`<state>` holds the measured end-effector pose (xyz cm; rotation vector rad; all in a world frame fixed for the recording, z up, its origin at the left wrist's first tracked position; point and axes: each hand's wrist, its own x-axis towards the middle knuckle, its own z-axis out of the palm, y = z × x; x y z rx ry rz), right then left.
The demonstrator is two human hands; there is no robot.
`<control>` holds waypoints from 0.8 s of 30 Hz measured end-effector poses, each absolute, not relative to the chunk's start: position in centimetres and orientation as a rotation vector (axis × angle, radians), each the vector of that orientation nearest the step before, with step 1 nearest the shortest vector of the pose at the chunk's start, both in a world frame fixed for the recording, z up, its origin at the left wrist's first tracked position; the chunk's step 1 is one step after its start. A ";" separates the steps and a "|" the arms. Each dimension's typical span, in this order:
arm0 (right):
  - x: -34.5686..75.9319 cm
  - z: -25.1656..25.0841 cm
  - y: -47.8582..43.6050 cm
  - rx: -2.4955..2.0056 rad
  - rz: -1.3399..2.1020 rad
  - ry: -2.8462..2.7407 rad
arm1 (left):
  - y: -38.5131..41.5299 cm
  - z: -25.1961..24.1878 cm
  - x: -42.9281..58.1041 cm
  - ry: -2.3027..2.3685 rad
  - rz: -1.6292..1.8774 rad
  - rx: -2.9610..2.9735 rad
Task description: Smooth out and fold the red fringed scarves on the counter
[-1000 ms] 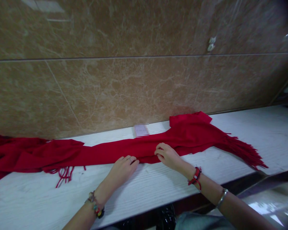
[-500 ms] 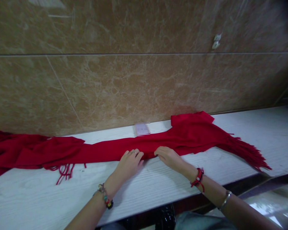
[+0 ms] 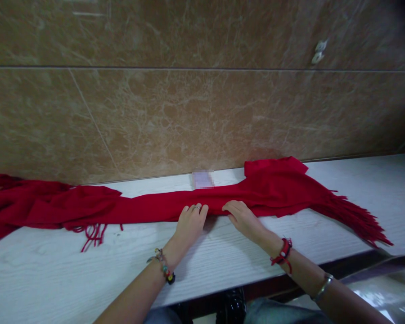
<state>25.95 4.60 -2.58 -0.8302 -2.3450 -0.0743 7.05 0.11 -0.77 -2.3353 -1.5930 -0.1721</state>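
A long red scarf (image 3: 162, 207) lies stretched from left to right, folded into a narrow band in the middle. My left hand (image 3: 191, 222) is at the band's near edge, its fingers curled onto the cloth and a ring on one finger. A short gap to the right, my right hand (image 3: 241, 218) holds the same edge with its fingers bent over the fabric. Between the two hands the edge casts a dark shadow. Fringe (image 3: 364, 220) fans out at the right end, and a few tassels (image 3: 94, 236) stick out at the left.
The scarf rests on a white wood-grain tabletop (image 3: 54, 274). Behind it rises a brown marble-tiled wall (image 3: 175, 121) with a small white fixture (image 3: 320, 51). A blurred pale card (image 3: 203, 179) lies between scarf and wall. Bunched red cloth (image 3: 27, 202) fills the left side.
The view has shifted slightly. Both hands have moved a little along the near edge, with the fingers sitting slightly higher on the band. The scarf's layout looks much the same.
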 end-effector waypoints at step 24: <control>26.7 -2.7 4.4 -0.621 -0.261 -2.603 | -4.2 2.8 -3.3 -1.911 0.043 -1.724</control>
